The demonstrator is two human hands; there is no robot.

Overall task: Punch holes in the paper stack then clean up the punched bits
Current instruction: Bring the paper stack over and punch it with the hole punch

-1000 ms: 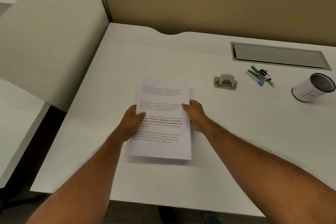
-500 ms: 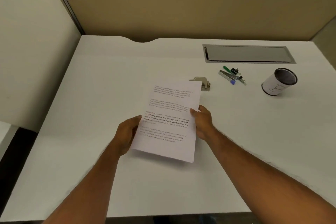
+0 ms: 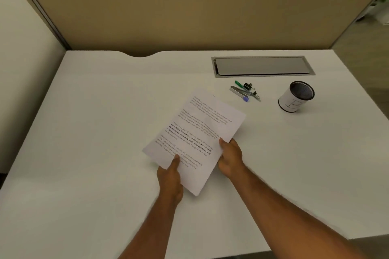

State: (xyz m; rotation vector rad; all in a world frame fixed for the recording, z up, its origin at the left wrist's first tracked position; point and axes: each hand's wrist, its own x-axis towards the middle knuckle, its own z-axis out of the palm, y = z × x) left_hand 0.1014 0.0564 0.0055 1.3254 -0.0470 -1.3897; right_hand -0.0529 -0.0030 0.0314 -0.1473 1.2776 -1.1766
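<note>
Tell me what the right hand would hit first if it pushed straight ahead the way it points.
Likely nothing soon: the right hand, gripping the printed white paper stack, points up-left over bare white desk. Depth unclear.

The paper stack [image 3: 195, 132] is thin white matt paper printed with black text. The table [image 3: 94, 132] under it is smooth, matt white laminate. At one o'clock from the stack, a brushed grey metal cable tray [image 3: 262, 66] is set into the tabletop. At two o'clock the pen cup [image 3: 296, 96] shows black mesh inside and a white paper wrap.
</note>
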